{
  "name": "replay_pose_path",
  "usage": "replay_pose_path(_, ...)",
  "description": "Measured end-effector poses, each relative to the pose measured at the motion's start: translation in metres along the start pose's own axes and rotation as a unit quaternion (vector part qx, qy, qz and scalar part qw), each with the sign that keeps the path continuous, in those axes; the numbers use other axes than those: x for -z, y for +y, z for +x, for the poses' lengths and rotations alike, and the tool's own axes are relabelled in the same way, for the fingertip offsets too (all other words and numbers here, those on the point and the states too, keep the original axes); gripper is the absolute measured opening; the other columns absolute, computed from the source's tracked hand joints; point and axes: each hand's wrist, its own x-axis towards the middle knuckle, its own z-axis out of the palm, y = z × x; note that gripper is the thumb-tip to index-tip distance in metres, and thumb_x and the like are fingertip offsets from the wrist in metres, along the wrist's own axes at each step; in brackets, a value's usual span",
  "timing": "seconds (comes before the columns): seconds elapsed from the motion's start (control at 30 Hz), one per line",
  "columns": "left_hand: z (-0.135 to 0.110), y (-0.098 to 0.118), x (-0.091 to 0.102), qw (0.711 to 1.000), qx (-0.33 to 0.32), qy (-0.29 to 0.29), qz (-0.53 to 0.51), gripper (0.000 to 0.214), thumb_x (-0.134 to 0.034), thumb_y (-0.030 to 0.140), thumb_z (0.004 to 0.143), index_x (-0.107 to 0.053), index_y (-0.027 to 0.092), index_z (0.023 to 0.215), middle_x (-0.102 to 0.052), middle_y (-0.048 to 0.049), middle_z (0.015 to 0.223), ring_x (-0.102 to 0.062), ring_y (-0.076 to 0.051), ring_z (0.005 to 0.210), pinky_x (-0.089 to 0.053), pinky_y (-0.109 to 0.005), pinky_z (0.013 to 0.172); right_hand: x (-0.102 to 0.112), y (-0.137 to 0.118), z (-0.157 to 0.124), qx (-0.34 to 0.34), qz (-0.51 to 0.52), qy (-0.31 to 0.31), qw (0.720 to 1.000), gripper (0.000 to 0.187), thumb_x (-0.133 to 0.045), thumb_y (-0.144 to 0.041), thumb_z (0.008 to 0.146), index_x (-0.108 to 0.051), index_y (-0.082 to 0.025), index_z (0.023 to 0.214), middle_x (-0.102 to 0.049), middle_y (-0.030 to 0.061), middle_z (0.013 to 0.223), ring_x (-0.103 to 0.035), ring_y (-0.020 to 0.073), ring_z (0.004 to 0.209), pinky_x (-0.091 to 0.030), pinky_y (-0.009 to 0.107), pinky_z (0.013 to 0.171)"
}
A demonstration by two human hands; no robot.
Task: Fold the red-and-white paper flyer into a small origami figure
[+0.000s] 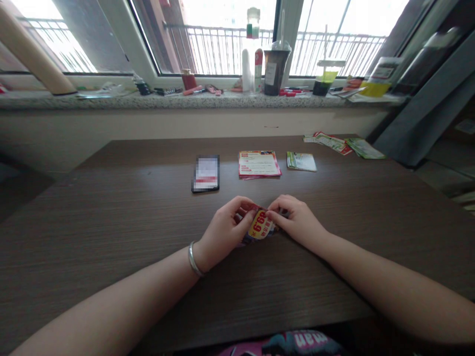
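Observation:
Between my two hands, just above the brown table (156, 222), is a small colourful printed paper (261, 225) with a yellow patch and red digits. My left hand (228, 222), with a silver bangle on its wrist, pinches its left side between thumb and fingers. On the other side my right hand (295, 217) grips the upper right edge, thumb toward me. Fingers partly cover the paper, so whether it is one sheet or folded cannot be told. Beyond the hands lies a stack of red-bordered cards (260, 164).
Left of the stack lies a phone (206, 173) with a blurred screen. To its right are green-and-white cards (301, 161), and further back, leaflets (334, 142). A windowsill (178, 102) behind the table holds cups, bottles and pens. A grey curtain (419, 109) hangs at right.

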Motion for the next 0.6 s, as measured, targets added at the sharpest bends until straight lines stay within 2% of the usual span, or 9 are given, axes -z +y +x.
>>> replay_pose_path(0.27,0.0003,-0.0043,-0.0041,0.995,0.059,0.015,-0.082,0.022,-0.060,0.039,0.086,-0.062,0.017,0.089,-0.066,-0.0016,0.077,-0.062,-0.013,0.066,-0.051,-0.024,0.059,-0.0033,-0.0015,-0.0024,-0.010,0.017,0.000,1.000,0.011,-0.063,-0.021,0.085,-0.062,-0.020,0.073,-0.061,-0.0007,0.075,-0.056,0.0139,0.076,-0.042,0.027,0.070)
replay_pose_path(0.6,-0.0021,-0.0006,-0.0055,0.993,0.057,0.017,-0.100,0.022,-0.058,0.039,0.088,-0.061,0.017,0.089,-0.066,0.0000,0.077,-0.063,-0.012,0.066,-0.051,-0.021,0.057,-0.0027,-0.0033,-0.0028,-0.012,0.018,0.012,1.000,0.011,-0.064,-0.020,0.084,-0.062,-0.020,0.073,-0.060,-0.0010,0.074,-0.055,0.0136,0.074,-0.041,0.027,0.067)
